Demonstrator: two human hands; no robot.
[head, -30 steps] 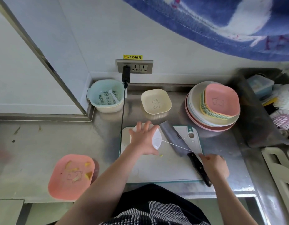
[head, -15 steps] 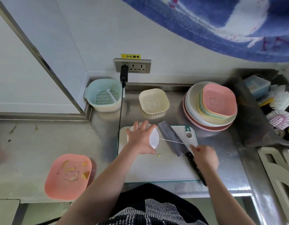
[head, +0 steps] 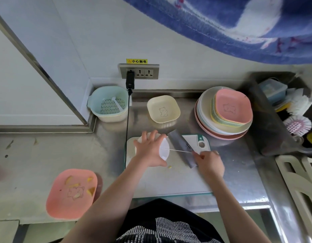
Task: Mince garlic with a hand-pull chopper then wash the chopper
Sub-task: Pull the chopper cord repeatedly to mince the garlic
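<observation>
Left hand [head: 150,151] is pressing down, fingers spread, on the chopper [head: 163,149] sitting on the board [head: 171,179]; right hand [head: 208,163] is pinching the cord [head: 179,151] taut. Light, slippery plastic, likely to skid — palm on the lid is holding it. The knife [head: 181,146] is lying right under the cord.

Your left hand [head: 150,151] and right hand [head: 209,163] are bare, both forearms uncovered with no sleeves showing, and you wear a black garment [head: 169,223] with a white-and-black woven patterned panel.
</observation>
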